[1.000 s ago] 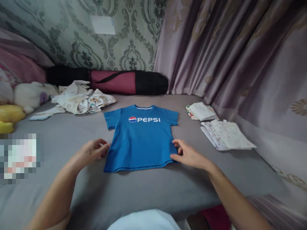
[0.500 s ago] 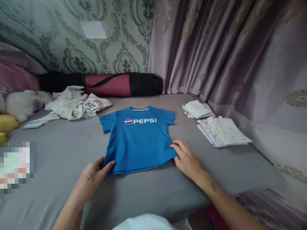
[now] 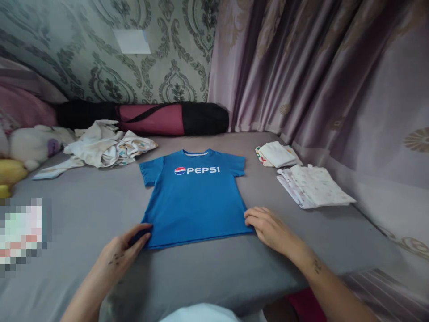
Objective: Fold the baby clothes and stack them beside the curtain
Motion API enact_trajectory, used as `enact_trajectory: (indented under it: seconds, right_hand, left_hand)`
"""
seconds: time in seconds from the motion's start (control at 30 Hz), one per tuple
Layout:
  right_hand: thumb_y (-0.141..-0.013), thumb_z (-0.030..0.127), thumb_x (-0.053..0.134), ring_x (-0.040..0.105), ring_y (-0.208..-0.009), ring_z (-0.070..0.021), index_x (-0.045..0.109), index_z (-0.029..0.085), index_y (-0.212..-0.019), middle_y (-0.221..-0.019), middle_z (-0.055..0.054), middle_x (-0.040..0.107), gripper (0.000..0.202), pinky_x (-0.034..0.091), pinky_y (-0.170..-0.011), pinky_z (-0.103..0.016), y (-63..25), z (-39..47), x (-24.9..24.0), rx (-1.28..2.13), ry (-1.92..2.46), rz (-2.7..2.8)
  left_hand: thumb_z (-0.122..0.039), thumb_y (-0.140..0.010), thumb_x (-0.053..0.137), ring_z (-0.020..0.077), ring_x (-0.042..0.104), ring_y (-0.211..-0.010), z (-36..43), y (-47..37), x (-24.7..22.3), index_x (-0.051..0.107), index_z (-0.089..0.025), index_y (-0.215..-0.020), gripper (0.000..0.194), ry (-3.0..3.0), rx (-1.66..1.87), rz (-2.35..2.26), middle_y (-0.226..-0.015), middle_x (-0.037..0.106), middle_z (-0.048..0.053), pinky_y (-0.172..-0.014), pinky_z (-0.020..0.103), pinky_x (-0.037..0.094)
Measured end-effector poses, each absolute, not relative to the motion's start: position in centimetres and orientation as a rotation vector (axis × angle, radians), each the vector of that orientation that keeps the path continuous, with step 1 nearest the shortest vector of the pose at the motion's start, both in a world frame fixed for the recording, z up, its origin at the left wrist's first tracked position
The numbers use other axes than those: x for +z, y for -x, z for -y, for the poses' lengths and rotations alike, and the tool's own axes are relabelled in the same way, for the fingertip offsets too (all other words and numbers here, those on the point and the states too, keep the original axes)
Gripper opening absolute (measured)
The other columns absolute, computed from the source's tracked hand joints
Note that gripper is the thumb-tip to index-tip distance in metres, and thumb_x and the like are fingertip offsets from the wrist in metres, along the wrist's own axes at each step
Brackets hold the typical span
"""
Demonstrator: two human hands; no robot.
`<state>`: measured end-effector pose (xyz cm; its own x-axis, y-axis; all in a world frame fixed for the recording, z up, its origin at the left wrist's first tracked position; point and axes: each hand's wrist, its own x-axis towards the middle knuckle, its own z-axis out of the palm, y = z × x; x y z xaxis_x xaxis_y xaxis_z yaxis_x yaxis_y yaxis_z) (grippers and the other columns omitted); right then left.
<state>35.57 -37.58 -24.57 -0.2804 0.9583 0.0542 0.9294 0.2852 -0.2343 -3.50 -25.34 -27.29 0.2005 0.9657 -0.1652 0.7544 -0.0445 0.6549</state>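
Note:
A small blue T-shirt (image 3: 197, 201) with a white PEPSI print lies flat, front up, its collar away from me and its hem toward me. My left hand (image 3: 125, 248) pinches the bottom left corner between thumb and fingers. At the bottom right corner my right hand (image 3: 270, 227) grips the hem, fingers curled over the edge and the thumb hidden beneath. Both short sleeves are spread out to the sides.
The shirt rests on a grey bed sheet (image 3: 201, 273). Folded white clothes (image 3: 315, 185) and a smaller folded stack (image 3: 277, 154) lie at right. Rumpled clothes (image 3: 103, 145), a white plush toy (image 3: 30, 145) and a yellow one (image 3: 11, 174) are at left. A red-black long bag (image 3: 150, 118) lies along the wall.
Both hands have moved slightly outward and toward me, drawing the hem wider and straighter. The right side of the shirt is smoother, and its bottom corner has come nearer to me.

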Motion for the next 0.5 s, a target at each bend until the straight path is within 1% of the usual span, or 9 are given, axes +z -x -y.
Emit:
enact_trajectory:
  seconds: [0.07,0.13,0.17,0.2,0.23,0.27,0.33,0.4,0.5]
  right_hand:
    - [-0.078,-0.005,0.038,0.058,-0.078,-0.0167,0.063,0.021,-0.074,-0.081,-0.002,0.066,0.036,0.044,-0.076,-0.031,-35.9,37.3,-24.0,0.301,1.817,2.343]
    - [-0.079,-0.003,0.037,0.059,-0.075,-0.0165,0.063,0.022,-0.074,-0.076,-0.001,0.065,0.036,0.045,-0.075,-0.031,-35.8,36.6,-23.6,0.322,1.859,2.301]
    - [-0.081,-0.001,0.036,0.060,-0.080,-0.0171,0.065,0.022,-0.079,-0.081,-0.002,0.067,0.037,0.045,-0.078,-0.032,-35.6,36.0,-23.5,0.296,1.855,2.275]
    - [-0.084,0.002,0.035,0.062,-0.090,-0.0181,0.066,0.023,-0.090,-0.093,-0.004,0.069,0.038,0.045,-0.084,-0.033,-35.2,35.2,-23.6,0.243,1.837,2.248]
    - [-0.088,0.006,0.034,0.059,-0.104,-0.0195,0.065,0.022,-0.103,-0.108,-0.006,0.067,0.038,0.044,-0.093,-0.036,-34.7,34.2,-23.7,0.175,1.811,2.225]
    - [-0.091,0.010,0.034,0.052,-0.120,-0.0208,0.060,0.021,-0.118,-0.125,-0.009,0.061,0.039,0.038,-0.102,-0.039,-34.0,33.2,-24.0,0.103,1.779,2.212]
    - [-0.096,0.024,0.035,0.031,-0.139,-0.0237,0.046,0.016,-0.137,-0.147,-0.011,0.041,0.043,0.023,-0.114,-0.046,-32.5,31.0,-24.9,0.009,1.748,2.225]
    - [-0.097,0.035,0.036,0.017,-0.144,-0.0253,0.034,0.014,-0.145,-0.155,-0.012,0.027,0.053,0.015,-0.116,-0.051,-31.2,29.2,-26.1,0.012,1.751,2.255]
    - [-0.098,0.043,0.030,0.013,-0.145,-0.0251,0.028,0.013,-0.148,-0.156,-0.012,0.022,0.059,0.013,-0.117,-0.052,-30.4,27.8,-27.8,0.149,1.817,2.272]
  left_hand:
    - [-0.071,-0.069,0.046,0.0218,0.058,-0.056,25.4,4.1,-27.3,0.072,-0.027,-0.088,0.054,-1.934,0.289,-1.611,-0.057,0.060,0.001,-0.054,0.030,0.045]
    - [-0.071,-0.074,0.041,0.0232,0.058,-0.060,25.4,4.0,-26.8,0.072,-0.027,-0.080,0.054,-2.080,0.295,-1.695,-0.063,0.061,0.004,-0.058,0.033,0.047]
    - [-0.070,-0.076,0.040,0.0246,0.060,-0.065,25.3,3.6,-26.6,0.072,-0.027,-0.077,0.054,-2.182,0.350,-1.745,-0.071,0.062,0.006,-0.064,0.035,0.048]
    - [-0.069,-0.079,0.038,0.0262,0.061,-0.073,25.2,2.9,-26.4,0.072,-0.026,-0.077,0.054,-2.290,0.428,-1.771,-0.080,0.064,0.009,-0.071,0.037,0.049]
    - [-0.065,-0.082,0.037,0.0279,0.062,-0.082,25.1,1.8,-26.3,0.072,-0.025,-0.081,0.053,-2.401,0.507,-1.755,-0.091,0.065,0.011,-0.079,0.040,0.049]
    - [-0.061,-0.085,0.036,0.0291,0.061,-0.091,24.9,0.5,-26.3,0.071,-0.024,-0.088,0.052,-2.491,0.587,-1.696,-0.102,0.064,0.013,-0.085,0.042,0.048]
    - [-0.050,-0.091,0.034,0.0291,0.054,-0.115,24.8,-2.4,-26.9,0.067,-0.022,-0.109,0.047,-2.626,0.643,-1.460,-0.124,0.059,0.013,-0.097,0.043,0.043]
    - [-0.046,-0.094,0.030,0.0318,0.038,-0.134,25.0,-5.1,-28.0,0.059,-0.021,-0.125,0.049,-2.695,0.570,-1.391,-0.140,0.049,0.013,-0.108,0.052,0.032]
    - [-0.054,-0.094,0.028,0.0346,0.027,-0.140,25.8,-7.0,-29.5,0.047,-0.020,-0.140,0.060,-2.714,0.328,-1.321,-0.149,0.039,0.014,-0.109,0.060,0.024]
